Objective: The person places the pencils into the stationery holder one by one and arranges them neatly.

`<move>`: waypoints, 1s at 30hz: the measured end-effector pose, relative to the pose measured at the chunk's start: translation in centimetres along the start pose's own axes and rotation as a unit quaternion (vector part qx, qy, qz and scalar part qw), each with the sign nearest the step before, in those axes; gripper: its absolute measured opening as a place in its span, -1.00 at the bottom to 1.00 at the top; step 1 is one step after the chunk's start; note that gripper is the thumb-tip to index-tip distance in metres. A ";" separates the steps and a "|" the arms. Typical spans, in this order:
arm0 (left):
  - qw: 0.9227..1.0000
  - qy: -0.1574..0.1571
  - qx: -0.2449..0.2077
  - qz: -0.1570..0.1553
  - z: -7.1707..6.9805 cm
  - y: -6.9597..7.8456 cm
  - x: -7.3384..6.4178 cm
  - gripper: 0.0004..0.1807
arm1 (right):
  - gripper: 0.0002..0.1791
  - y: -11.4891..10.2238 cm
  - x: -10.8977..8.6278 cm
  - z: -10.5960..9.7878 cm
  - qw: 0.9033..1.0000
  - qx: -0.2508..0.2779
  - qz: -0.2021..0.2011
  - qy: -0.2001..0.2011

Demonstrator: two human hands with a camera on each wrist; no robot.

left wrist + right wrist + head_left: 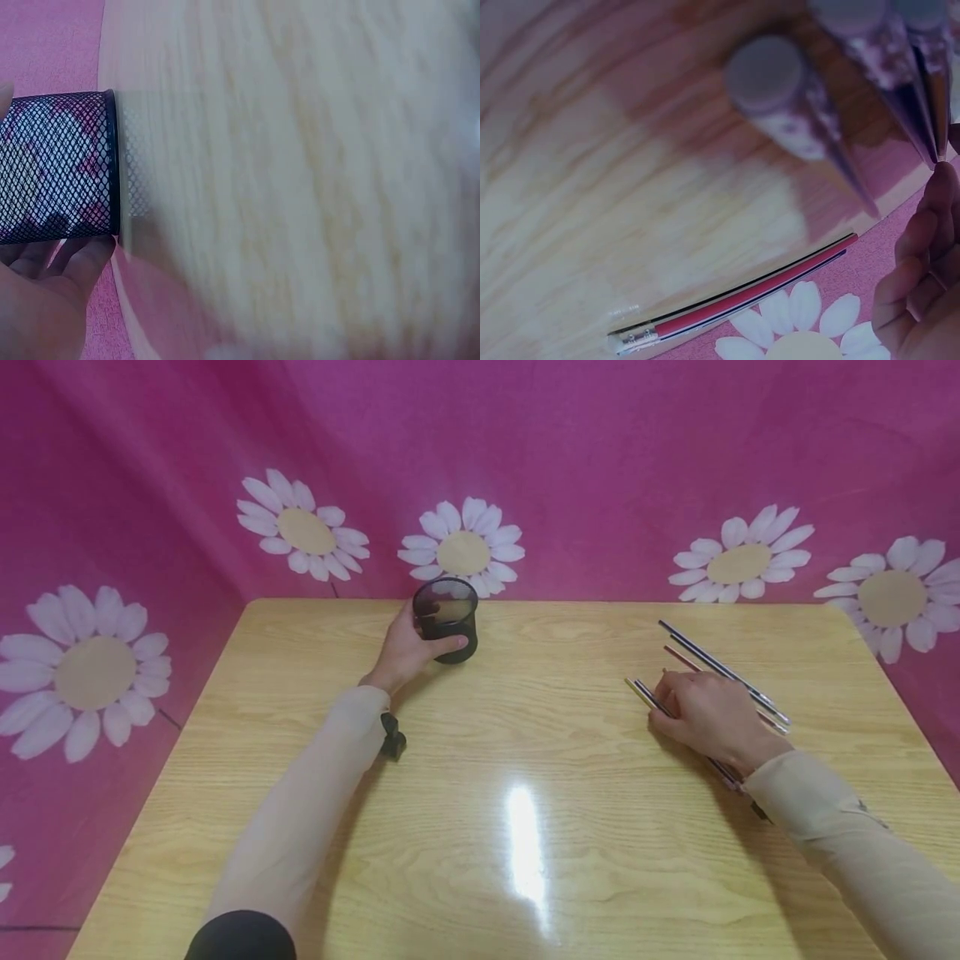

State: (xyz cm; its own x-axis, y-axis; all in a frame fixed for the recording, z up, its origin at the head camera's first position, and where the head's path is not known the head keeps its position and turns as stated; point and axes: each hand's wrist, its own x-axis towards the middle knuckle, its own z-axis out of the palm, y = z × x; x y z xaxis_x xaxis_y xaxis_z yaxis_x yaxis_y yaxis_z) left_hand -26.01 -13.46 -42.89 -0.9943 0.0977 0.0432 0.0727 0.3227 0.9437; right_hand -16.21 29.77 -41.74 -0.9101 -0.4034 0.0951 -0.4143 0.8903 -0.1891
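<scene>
Nearer than the mesh cup (448, 647) and right of it, the right hand (708, 717) grips some pencils (647, 693); gathering seems the step, and the next move likely calls for keeping them bunched. Loose pencils (711, 662) lie right of the cup. The left hand (408, 652) clasps the cup, no contents visible inside.

White glare (527, 843) streaks the tabletop (480, 735); close pencils (769, 82) blur
</scene>
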 end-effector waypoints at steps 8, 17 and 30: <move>1.000 -0.011 -0.003 0.003 -0.1 0.4 -0.8 -0.07 | -0.81 0.0 0.1 0.2 1.000 0.002 0.001 -0.003; 0.999 -0.045 0.004 0.019 0.1 1.2 -1.6 -0.06 | -0.82 0.1 0.0 0.3 1.000 0.001 -0.003 0.006; 0.993 -0.110 -0.019 0.048 1.6 3.5 -3.4 -0.08 | -0.82 0.0 -0.1 0.5 1.000 0.000 -0.001 0.005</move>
State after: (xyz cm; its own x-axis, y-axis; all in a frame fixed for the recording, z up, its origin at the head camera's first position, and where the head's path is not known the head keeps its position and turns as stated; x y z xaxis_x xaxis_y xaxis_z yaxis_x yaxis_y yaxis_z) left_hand -22.25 -11.13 -40.28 -0.9417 0.3304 0.0639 0.1585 0.2678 0.9504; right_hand -16.18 29.73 -42.20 -0.9095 -0.4023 0.1048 -0.4154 0.8897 -0.1894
